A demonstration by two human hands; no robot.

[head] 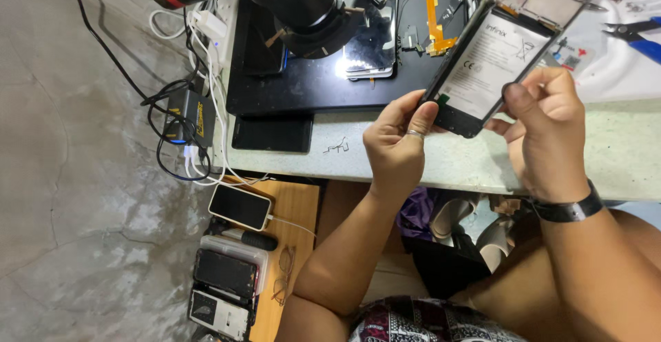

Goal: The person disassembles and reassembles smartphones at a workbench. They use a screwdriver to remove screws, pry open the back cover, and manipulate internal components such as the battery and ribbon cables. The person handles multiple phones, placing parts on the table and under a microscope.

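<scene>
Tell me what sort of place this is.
Most likely a phone repair bench. Both hands, left hand and right hand, hold an opened phone with its battery exposed; loose flex cables lie on the black mat, and more phones are stacked below.

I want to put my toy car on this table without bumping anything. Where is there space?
The pale tabletop is bare right of the right hand, and between the black mat and the left hand. The mat is crowded with phone parts.
</scene>
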